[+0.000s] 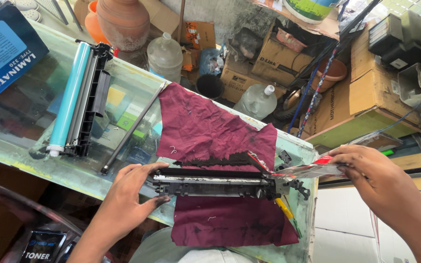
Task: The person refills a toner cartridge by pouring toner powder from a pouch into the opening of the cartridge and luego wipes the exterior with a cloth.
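Observation:
A long black toner cartridge section point(215, 184) lies across a maroon cloth point(205, 131) on a glass counter point(137, 83). My left hand point(131, 187) grips its left end, fingertips blackened with toner. My right hand point(366, 170) pinches a crumpled clear and red plastic strip point(303, 170) that stretches back to the cartridge's right end. A line of black toner powder point(215, 160) sits on the cloth just behind the cartridge.
A drum unit with a cyan roller point(74, 97) and a thin black rod point(132, 129) lie on the counter's left half. A blue box point(3, 53) is at far left. Clay pots, plastic bottles and cardboard boxes crowd the floor behind. A yellow-handled tool point(284, 208) lies by the cartridge.

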